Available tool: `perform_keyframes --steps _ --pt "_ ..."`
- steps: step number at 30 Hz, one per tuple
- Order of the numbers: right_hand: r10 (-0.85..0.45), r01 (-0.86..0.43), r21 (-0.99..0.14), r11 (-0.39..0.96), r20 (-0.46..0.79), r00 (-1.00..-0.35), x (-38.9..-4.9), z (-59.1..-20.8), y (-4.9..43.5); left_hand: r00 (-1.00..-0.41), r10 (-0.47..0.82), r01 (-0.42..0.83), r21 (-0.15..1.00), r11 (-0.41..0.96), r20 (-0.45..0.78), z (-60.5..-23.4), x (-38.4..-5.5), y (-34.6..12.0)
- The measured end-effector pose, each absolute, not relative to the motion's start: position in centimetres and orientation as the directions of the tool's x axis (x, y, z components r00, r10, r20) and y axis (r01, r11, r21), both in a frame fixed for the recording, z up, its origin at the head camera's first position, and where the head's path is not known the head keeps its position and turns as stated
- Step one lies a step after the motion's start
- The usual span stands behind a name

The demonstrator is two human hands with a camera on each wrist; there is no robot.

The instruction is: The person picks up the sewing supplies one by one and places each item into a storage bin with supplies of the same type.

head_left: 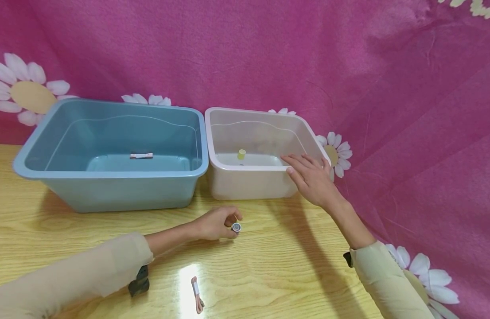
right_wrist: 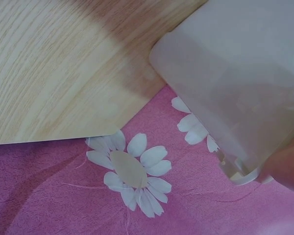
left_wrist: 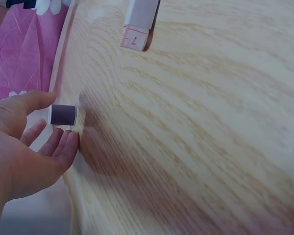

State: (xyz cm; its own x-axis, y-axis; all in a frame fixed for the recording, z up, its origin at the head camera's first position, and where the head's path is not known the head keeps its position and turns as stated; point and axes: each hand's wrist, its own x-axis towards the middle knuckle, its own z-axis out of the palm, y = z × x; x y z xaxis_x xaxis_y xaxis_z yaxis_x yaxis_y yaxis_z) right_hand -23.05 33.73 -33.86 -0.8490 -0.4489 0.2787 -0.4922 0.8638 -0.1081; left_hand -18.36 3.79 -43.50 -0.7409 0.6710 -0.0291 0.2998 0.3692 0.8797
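My left hand (head_left: 217, 223) is around a small dark purple thread spool (left_wrist: 63, 115) with white ends, standing on the table; small gaps show between it and the fingertips. The spool's round end (head_left: 236, 227) faces up in the head view. My right hand (head_left: 313, 179) rests on the front right rim of a white plastic basin (head_left: 250, 184), fingers reaching over the edge; its wrist view shows only a little of the hand. Inside that basin lies a yellow-green spool (head_left: 241, 154). A folded pink tape measure (head_left: 196, 294) in a white band lies nearest me.
A larger blue basin (head_left: 121, 190) stands left of the white one, holding another folded, banded tape measure (head_left: 141, 156). Both basins sit at the back of the wood-grain table (head_left: 269, 270). Pink floral cloth (head_left: 245, 53) hangs behind and at the right.
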Motion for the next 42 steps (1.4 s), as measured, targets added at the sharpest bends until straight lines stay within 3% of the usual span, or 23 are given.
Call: perform_keyframes --steps 21,42 --pt "-0.447 -0.491 -0.116 0.863 0.277 -0.851 -23.06 -33.67 33.52 -0.750 0.661 0.381 0.837 0.392 0.031 -44.35 -18.44 4.37" --pt "-0.447 -0.493 -0.115 0.862 0.283 -0.848 -22.93 -33.69 33.59 -0.708 0.701 0.445 0.825 0.348 0.086 -43.91 -18.36 4.63"
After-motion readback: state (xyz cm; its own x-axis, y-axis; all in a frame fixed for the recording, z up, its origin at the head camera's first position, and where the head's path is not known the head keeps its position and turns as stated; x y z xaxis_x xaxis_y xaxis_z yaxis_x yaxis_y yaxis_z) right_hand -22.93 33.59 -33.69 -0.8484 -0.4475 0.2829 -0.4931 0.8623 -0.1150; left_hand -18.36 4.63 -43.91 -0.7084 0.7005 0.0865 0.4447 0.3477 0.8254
